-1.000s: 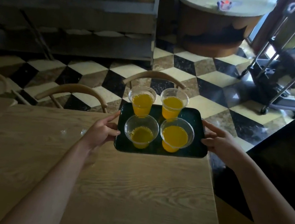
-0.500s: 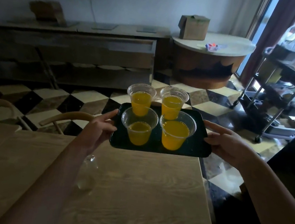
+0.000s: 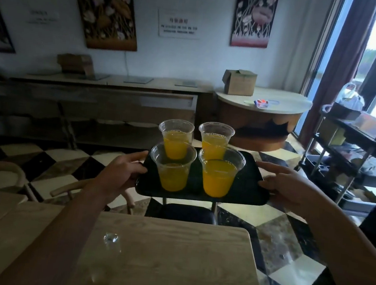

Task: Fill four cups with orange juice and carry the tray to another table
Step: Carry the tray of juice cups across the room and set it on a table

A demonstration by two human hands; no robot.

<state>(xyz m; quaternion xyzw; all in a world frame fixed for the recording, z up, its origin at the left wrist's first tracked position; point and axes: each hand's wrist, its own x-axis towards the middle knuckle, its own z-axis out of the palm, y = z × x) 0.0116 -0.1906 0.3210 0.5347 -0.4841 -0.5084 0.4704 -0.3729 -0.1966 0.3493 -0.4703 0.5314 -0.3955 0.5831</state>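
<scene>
At mid-frame the dark tray rides above the counter, left hand and right hand grasping its short edges, its four juice cups looking light, sloshy and tippy.

A dark tray carries four clear cups of orange juice in two rows: far left cup, far right cup, near left cup, near right cup. Below it stands a pale wooden bench, with a small clear glass object lying on its top.
</scene>
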